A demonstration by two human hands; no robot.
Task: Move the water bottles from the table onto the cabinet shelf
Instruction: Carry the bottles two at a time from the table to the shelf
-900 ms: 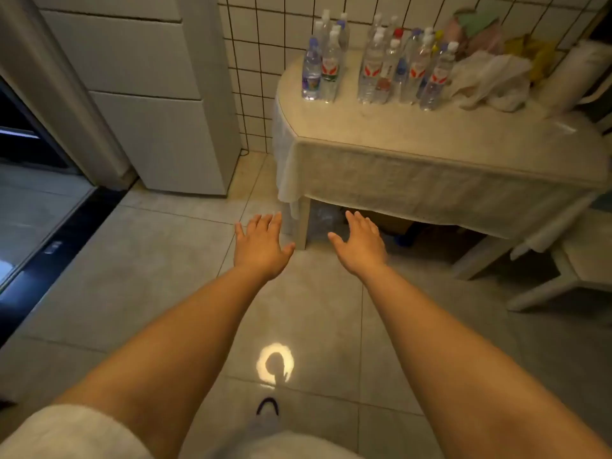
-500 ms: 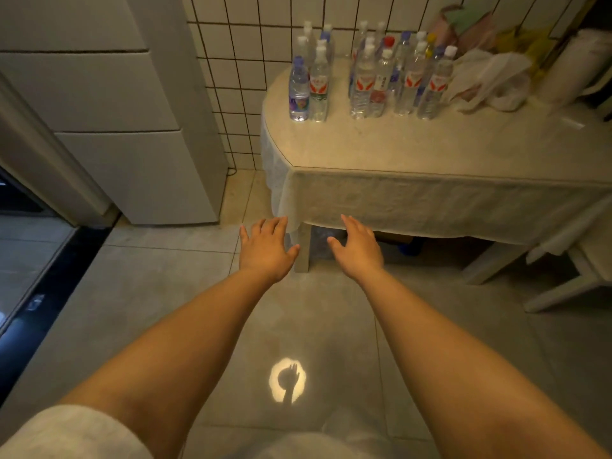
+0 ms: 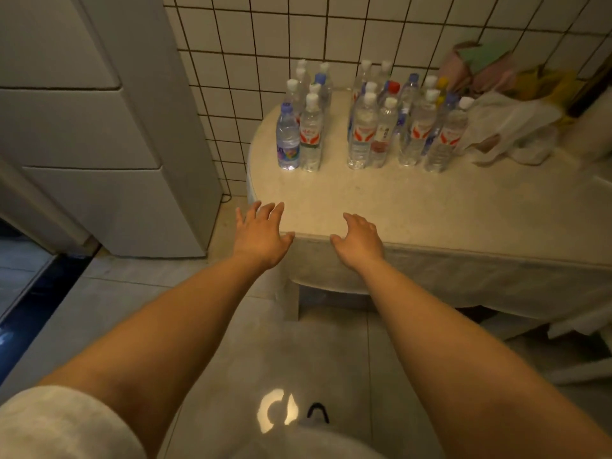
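Two hands reach out over the near edge of the bench (image 3: pixel 430 207), and neither one holds anything. Left hand (image 3: pixel 260 235) has its fingers spread and straight, palm down, just at the bench's rounded corner; right hand (image 3: pixel 359 240) sits beside it, fingers relaxed and slightly bent, over the cloth-covered edge. Water bottles (image 3: pixel 364 124) stand upright at twelve o'clock from the hands, well apart from them, packed against the tiled wall (image 3: pixel 331 34) in two clusters. A white plastic bag (image 3: pixel 510 127) lies at about two o'clock, just right of the bottles. White cabinet (image 3: pixel 99 127) stands at ten o'clock.
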